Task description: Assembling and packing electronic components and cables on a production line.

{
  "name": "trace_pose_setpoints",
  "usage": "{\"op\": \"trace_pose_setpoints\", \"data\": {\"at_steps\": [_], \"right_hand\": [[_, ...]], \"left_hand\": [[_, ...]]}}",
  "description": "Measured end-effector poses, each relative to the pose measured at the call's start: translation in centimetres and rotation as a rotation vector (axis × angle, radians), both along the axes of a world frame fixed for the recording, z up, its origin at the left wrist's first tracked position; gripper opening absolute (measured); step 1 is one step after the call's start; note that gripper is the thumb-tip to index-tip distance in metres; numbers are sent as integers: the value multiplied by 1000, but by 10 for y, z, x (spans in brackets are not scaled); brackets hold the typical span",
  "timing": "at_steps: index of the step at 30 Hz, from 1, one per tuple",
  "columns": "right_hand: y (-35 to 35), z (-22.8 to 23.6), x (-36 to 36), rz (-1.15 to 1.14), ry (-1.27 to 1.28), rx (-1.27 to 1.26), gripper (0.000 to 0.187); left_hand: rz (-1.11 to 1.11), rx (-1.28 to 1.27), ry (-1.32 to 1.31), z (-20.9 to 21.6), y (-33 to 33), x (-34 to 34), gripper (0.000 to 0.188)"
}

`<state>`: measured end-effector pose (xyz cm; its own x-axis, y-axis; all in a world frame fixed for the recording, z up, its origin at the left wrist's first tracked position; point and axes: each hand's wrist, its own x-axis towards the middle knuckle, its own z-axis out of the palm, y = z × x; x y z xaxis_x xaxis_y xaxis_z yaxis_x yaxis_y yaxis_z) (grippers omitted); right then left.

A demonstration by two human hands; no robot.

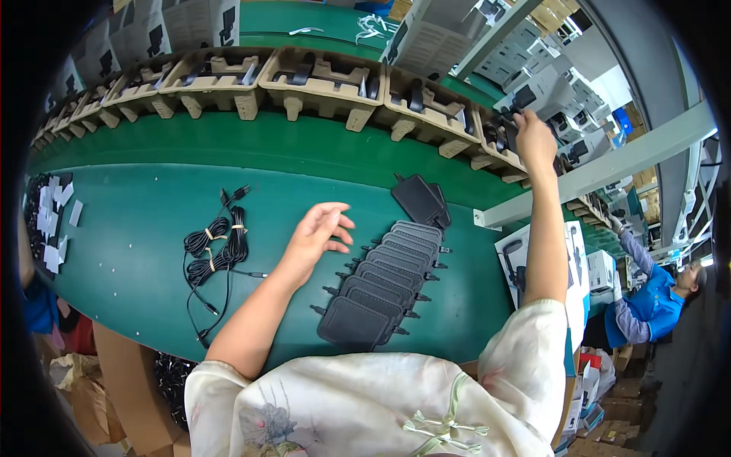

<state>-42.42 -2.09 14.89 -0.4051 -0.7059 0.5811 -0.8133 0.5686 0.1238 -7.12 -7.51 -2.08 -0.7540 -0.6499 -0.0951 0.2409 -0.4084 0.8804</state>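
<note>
The left hand hovers with fingers spread and empty over the green tabletop, just beside a row of overlapping black pads. The right hand reaches far out, fingers closed on a black part at a cardboard tray. Coiled black cables lie to the left.

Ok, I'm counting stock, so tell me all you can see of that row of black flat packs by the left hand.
The row of black packs lies on the green belt, overlapping like fallen dominoes. Each is flat, roughly square, ribbed and matte, like plastic, with small tabs at its sides. The open left hand hovers beside the row; contact is unclear.
</note>
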Motion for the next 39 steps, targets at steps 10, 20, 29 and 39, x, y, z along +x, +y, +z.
{"op": "trace_pose_setpoints", "data": {"at_steps": [10,20,29,39], "right_hand": [[-61,-48,-109,-250,-43,316,27],[-97,-122,-136,-206,-173,125,33],[-80,-113,-105,-187,-250,-9,32],[-61,-99,-96,-336,-181,51,35]], "left_hand": [[737,-1273,-858,56,-27,100,39],[687,-1333,-1382,-16,-40,158,37],[673,-1325,-1316,-10,-41,158,30],[747,-1313,-1318,-10,-37,159,28]]}}
